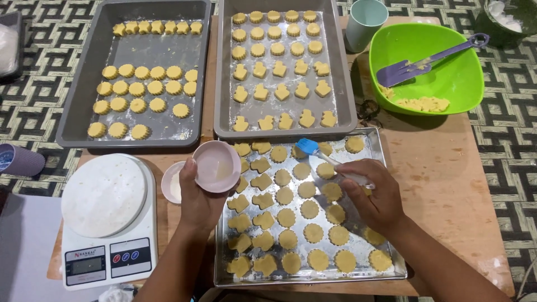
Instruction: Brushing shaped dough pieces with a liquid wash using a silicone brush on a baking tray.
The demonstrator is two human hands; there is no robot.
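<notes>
While the left hand (197, 197) grips a small pink bowl (217, 166) of glaze beside the shiny tray (386, 168) for easy dipping, the right hand (376, 197) clasps a blue-tipped brush (313, 151) angled over the cookies (309, 209).

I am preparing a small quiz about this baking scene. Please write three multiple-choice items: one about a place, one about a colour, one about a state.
1. Where does the purple spatula lie?
A. in the green bowl
B. on the kitchen scale
C. on a grey tray

2. What colour is the head of the brush in the right hand?
A. red
B. blue
C. yellow

3. How is the small pink bowl?
A. upside down on the table
B. stacked in the cup
C. held up by the left hand

Answers: 1 A, its blade rests inside that bowl; 2 B, the tip over the cookies is blue; 3 C, fingers grip it beside the shiny tray.
</notes>
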